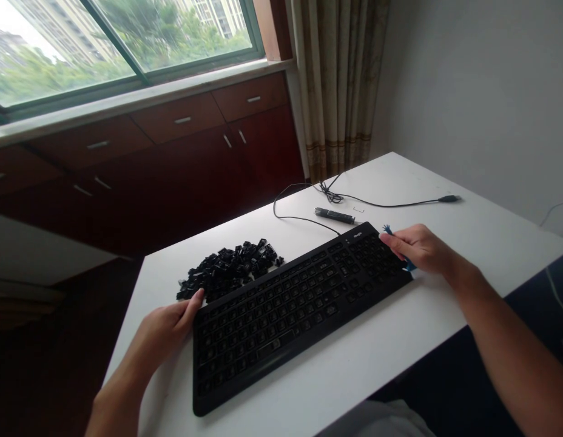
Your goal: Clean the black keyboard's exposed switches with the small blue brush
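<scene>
Right forearm [504, 358], blue puller [388, 229] (heaped keycaps [229, 270])

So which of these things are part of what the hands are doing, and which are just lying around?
Part of the work:
black keyboard, under the left hand
loose black keycaps
blue keycap puller, in the right hand

Just lying about:
black USB cable
black pen-like stick
curtain
</scene>
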{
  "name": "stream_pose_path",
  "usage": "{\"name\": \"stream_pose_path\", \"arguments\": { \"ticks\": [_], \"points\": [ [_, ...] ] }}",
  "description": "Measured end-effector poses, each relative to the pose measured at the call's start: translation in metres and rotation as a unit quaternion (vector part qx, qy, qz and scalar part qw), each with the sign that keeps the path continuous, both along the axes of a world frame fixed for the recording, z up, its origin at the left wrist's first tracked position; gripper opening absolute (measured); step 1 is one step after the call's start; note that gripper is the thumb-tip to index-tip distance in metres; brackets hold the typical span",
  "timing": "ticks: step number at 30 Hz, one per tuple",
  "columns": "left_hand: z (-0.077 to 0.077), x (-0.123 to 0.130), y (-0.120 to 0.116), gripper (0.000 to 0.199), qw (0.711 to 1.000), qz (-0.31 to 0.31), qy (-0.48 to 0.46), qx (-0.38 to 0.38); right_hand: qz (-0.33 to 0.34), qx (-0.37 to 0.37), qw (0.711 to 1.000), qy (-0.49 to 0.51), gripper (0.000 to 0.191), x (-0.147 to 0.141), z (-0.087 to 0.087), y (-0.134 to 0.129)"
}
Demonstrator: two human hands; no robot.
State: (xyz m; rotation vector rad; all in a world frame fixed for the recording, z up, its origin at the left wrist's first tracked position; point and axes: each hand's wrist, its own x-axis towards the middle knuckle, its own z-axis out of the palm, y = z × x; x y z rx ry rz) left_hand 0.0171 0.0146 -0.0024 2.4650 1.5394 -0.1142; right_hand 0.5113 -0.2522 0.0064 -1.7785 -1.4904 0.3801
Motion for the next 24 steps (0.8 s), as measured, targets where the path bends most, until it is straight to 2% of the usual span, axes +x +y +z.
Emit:
{"name": "stream_pose_path", "arguments": {
  "ticks": [5, 9, 12, 15, 17, 19, 22, 24],
  "points": [
    [0.003, 0.002, -0.002, 0.069, 1.000, -0.002, -0.006, -0.002, -0.067, 0.067, 0.995, -0.020, 0.048, 0.003, -0.002, -0.001],
    [0.005, 0.003, -0.003, 0.067, 1.000, 0.003, -0.004, -0.005, -0.058, 0.061, 0.996, -0.034, 0.040, 0.002, -0.002, -0.003],
    [0.006, 0.003, -0.003, 0.066, 1.000, 0.002, -0.002, -0.003, -0.034, 0.033, 0.999, -0.024, 0.044, -0.008, -0.004, -0.017],
    [0.004, 0.002, -0.004, 0.064, 1.000, -0.004, -0.005, 0.003, -0.090, 0.065, 0.994, -0.010, 0.045, -0.022, -0.012, -0.040],
    [0.001, 0.003, -0.007, 0.059, 0.999, -0.008, -0.013, 0.042, -0.149, 0.104, 0.983, -0.014, 0.037, -0.033, -0.019, -0.057],
    [-0.002, 0.004, -0.010, 0.053, 0.992, -0.018, -0.010, 0.121, -0.214, 0.149, 0.966, -0.002, 0.027, -0.043, -0.024, -0.069],
    [-0.001, 0.006, -0.015, 0.054, 0.969, -0.052, 0.012, 0.242, -0.233, 0.163, 0.959, 0.009, 0.021, -0.052, -0.028, -0.076],
    [0.004, 0.007, -0.018, 0.055, 0.952, -0.070, 0.000, 0.296, -0.236, 0.162, 0.955, -0.071, 0.016, -0.054, -0.029, -0.074]
  ]
}}
